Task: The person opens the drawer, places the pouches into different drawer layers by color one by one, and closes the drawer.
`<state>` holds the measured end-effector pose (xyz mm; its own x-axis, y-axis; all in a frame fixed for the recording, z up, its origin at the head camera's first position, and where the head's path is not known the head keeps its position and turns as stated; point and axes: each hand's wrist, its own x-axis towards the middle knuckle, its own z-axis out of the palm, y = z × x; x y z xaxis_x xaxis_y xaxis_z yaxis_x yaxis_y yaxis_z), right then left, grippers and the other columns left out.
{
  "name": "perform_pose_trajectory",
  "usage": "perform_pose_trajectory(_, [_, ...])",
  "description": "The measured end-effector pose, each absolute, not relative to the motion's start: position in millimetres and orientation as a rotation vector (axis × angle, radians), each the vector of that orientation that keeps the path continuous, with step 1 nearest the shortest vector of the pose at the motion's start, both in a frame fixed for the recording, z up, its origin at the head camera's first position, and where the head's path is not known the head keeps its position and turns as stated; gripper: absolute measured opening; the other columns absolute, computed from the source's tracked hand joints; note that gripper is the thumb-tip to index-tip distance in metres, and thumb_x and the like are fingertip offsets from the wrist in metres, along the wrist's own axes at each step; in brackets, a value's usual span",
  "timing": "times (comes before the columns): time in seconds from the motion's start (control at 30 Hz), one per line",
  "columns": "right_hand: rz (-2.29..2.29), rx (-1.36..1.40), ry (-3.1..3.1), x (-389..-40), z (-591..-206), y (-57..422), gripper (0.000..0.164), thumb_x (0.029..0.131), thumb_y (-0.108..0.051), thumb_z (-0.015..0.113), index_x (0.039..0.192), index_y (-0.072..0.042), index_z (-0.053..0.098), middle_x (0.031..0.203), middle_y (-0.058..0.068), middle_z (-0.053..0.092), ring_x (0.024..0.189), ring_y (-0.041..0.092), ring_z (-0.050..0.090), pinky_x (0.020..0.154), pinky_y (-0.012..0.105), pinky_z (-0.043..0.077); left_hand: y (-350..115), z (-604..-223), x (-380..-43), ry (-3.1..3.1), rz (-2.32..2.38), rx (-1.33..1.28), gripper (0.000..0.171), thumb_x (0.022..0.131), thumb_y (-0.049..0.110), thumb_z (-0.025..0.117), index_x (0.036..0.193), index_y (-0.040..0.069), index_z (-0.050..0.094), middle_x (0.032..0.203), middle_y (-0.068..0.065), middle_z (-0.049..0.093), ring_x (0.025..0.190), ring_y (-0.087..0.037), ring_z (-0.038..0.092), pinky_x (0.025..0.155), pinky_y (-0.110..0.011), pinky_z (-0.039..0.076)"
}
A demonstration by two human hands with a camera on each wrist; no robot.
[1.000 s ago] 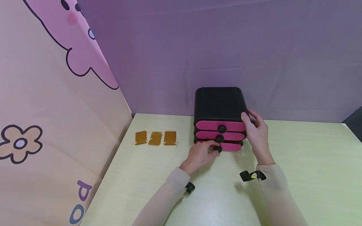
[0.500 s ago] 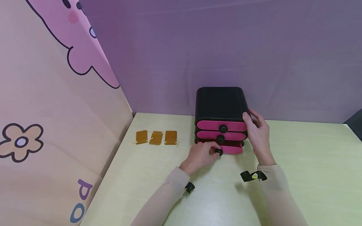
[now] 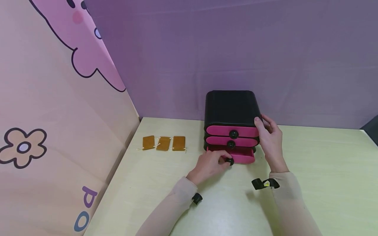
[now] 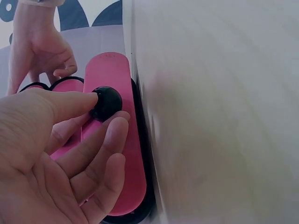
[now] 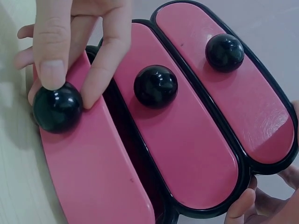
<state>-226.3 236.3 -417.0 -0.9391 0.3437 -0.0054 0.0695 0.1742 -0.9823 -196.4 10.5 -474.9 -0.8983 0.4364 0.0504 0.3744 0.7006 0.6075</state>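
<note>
A black drawer box (image 3: 231,106) with three pink drawers stands on the table. Its bottom drawer (image 3: 243,159) is pulled partway out; the top and middle drawers are closed. My left hand (image 3: 210,163) pinches the round black knob (image 4: 107,103) of that bottom drawer between thumb and fingers, seen closely in both wrist views. With the thumb at its front top edge and the fingers along its side, my right hand (image 3: 270,141) holds the box's right side. The middle drawer's knob (image 5: 155,86) and the top drawer's knob (image 5: 224,52) are untouched.
Three small brown drawstring pouches (image 3: 163,143) lie in a row on the table (image 3: 319,183), left of the box. A purple backdrop (image 3: 165,65) rises behind the table. On the left is a printed panel (image 3: 65,131).
My left hand has drawn the bottom drawer further out toward me, and more of its inside shows. The right hand keeps its hold on the box's side.
</note>
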Motion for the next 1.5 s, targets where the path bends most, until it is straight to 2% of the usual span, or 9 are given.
perform_pose_trajectory(0.33, [1.847, -0.406, -2.236, -226.7, -417.3, 235.8, 0.066, 0.103, -0.059, 0.057, 0.163, -0.035, 0.044, 0.156, 0.009, 0.054, 0.113, 0.004, 0.054, 0.082, 0.016, 0.051, 8.6, -476.6, -189.7, 2.796, 0.943, 0.696, 0.026, 0.1, 0.03, 0.077, 0.125, 0.03, 0.078, 0.096, 0.014, 0.078, 0.083, 0.005, 0.065, 0.078, -0.022, 0.048])
perform_pose_trajectory(1.2, [1.862, -0.382, -2.221, -228.4, -421.0, 237.0, 0.065, 0.104, -0.057, 0.057, 0.163, -0.033, 0.044, 0.155, 0.009, 0.055, 0.111, 0.002, 0.057, 0.083, 0.013, 0.051, 6.7, -477.1, -170.7, 2.797, 0.885, 0.754, 0.024, 0.099, 0.028, 0.078, 0.123, 0.028, 0.079, 0.093, 0.014, 0.078, 0.08, 0.007, 0.064, 0.07, -0.017, 0.045])
perform_pose_trajectory(1.5, [1.862, -0.38, -2.21, -227.8, -420.0, 236.2, 0.064, 0.104, -0.056, 0.058, 0.162, -0.033, 0.046, 0.155, 0.008, 0.055, 0.112, 0.001, 0.056, 0.089, 0.015, 0.049, 6.2, -476.8, -166.9, 2.833, 0.829, 0.788, 0.022, 0.099, 0.027, 0.078, 0.121, 0.029, 0.08, 0.094, 0.013, 0.079, 0.081, 0.005, 0.065, 0.067, -0.017, 0.043])
